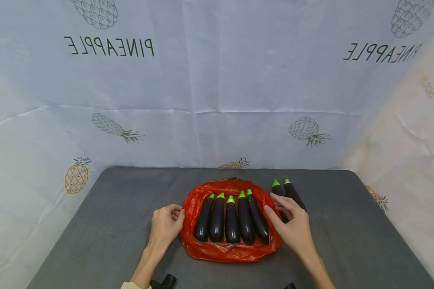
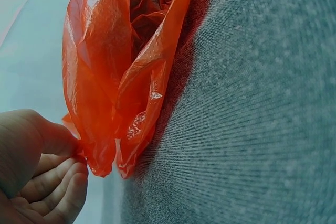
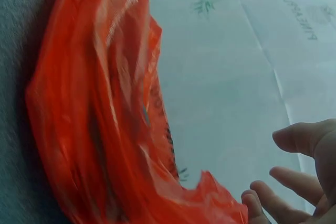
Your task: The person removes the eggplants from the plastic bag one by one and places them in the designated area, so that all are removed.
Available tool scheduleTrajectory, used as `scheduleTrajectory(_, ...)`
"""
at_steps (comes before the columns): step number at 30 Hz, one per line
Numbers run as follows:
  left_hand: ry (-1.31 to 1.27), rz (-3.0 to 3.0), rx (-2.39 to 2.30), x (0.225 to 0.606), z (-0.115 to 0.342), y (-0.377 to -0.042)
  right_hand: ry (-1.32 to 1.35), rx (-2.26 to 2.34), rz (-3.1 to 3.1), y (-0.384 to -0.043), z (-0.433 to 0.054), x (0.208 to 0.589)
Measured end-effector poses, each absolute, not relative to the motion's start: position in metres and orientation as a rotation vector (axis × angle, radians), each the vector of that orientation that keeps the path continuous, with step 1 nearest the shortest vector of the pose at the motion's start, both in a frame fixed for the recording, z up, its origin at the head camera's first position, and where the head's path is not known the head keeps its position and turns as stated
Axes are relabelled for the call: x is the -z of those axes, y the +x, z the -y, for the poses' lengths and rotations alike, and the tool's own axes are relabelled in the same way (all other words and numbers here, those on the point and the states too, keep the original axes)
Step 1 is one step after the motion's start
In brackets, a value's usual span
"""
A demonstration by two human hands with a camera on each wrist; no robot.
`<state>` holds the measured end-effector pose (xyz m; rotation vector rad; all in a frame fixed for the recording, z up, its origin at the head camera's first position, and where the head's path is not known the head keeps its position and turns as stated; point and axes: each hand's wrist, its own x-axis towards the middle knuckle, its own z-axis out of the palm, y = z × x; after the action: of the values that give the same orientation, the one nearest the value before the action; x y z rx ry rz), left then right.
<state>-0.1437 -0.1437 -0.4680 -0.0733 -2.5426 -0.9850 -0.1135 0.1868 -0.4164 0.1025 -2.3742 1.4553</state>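
A red plastic bag (image 1: 220,255) lies on the table with its mouth rolled wide around several dark eggplants (image 1: 232,222). These lie side by side, green stem ends toward the back. At the bag's left edge, my left hand (image 1: 166,222) pinches the plastic between thumb and fingers, as the left wrist view also shows. My right hand (image 1: 293,224) is at the right rim, thumb and fingers spread apart; in the right wrist view a fingertip (image 3: 252,203) meets the bag's edge. Two more eggplants (image 1: 294,193) lie outside the bag, partly hidden behind that hand.
The grey table (image 1: 105,233) reaches back to a pale cloth (image 1: 217,84) printed with pineapples, which also hangs along both sides. A black object (image 1: 165,281) shows near my left wrist at the bottom edge.
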Motion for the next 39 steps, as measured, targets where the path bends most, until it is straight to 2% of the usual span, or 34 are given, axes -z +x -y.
scheduleTrajectory(12, -0.087, 2.531, 0.978, 0.47, 0.145, -0.144, 0.294, -1.459, 2.52, -0.113, -0.18, 0.431)
scheduleTrajectory(39, -0.081, 2.534, 0.975, 0.47, 0.145, -0.144, 0.096, -1.211, 2.793, -0.116, -0.178, 0.447)
